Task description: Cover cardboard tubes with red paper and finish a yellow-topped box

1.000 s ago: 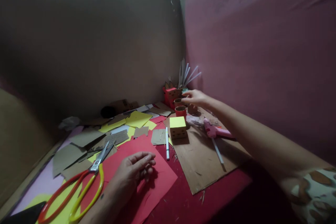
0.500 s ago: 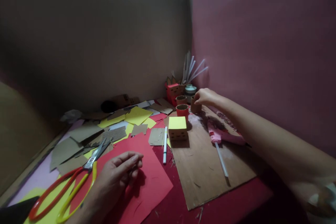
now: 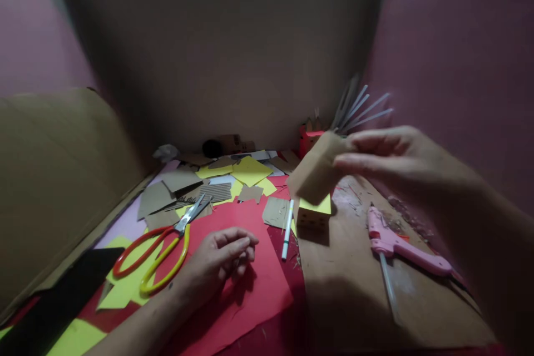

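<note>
My right hand (image 3: 386,153) holds a brown cardboard tube (image 3: 319,169) between thumb and fingers, tilted and slightly blurred. The tube hangs in the air and partly covers a small cardboard box (image 3: 312,218) with a yellow top. My left hand (image 3: 233,253) rests on a red paper sheet (image 3: 262,295), its fingers curled in and nothing showing in them. Left of that hand lie scissors (image 3: 183,225) with one red and one yellow handle, blades apart. A white marker (image 3: 287,231) lies between the red sheet and the box.
A pink glue gun (image 3: 403,247) with a clear glue stick lies on a cardboard board (image 3: 354,300) at right. Cardboard and yellow paper scraps (image 3: 251,169) cover the back left. White sticks (image 3: 362,105) and a red box (image 3: 306,139) stand behind the tube. A wall borders the back.
My right hand has lifted the cardboard tube from the back of the board and brought it nearer. My left hand keeps its place on the red sheet. The view has turned left.
</note>
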`<state>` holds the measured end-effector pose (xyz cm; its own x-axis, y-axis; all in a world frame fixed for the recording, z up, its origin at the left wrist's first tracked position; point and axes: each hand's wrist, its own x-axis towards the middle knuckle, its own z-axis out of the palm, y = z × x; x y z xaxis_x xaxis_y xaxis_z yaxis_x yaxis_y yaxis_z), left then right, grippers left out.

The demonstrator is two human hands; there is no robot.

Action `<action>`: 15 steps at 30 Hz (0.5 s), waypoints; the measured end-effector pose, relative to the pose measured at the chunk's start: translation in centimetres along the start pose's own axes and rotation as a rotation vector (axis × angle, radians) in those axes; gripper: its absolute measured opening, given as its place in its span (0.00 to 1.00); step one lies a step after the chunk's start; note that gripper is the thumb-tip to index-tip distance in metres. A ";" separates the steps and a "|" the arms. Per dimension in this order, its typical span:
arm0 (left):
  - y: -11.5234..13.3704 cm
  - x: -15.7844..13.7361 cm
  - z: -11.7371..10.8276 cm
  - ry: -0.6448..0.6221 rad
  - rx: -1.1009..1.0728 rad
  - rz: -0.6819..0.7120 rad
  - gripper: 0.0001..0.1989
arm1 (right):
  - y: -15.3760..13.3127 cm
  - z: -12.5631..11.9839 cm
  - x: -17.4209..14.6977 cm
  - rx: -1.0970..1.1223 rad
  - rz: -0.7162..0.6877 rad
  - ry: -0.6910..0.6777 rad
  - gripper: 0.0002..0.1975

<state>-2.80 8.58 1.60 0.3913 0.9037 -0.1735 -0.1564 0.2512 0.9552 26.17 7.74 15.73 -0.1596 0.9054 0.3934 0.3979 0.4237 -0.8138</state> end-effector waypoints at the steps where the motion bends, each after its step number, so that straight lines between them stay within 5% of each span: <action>1: 0.1 -0.1 0.1 -0.023 -0.032 0.013 0.12 | -0.6 1.4 -1.2 0.066 -0.019 -0.116 0.08; 5: 0.8 -1.1 1.1 -0.172 -0.137 0.015 0.26 | -0.5 6.9 -4.8 0.157 -0.157 -0.289 0.04; 10: 1.3 -1.5 1.4 -0.436 -0.134 0.103 0.34 | 2.3 10.7 -5.8 0.212 -0.077 -0.193 0.04; 15: 1.7 -1.3 0.5 -0.295 0.075 0.129 0.33 | 2.7 11.6 -5.4 0.391 0.053 -0.217 0.04</action>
<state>-3.10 7.62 3.59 0.6199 0.7845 0.0165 -0.1590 0.1051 0.9817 17.64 4.29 6.43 -0.3507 0.8932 0.2814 0.0462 0.3166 -0.9474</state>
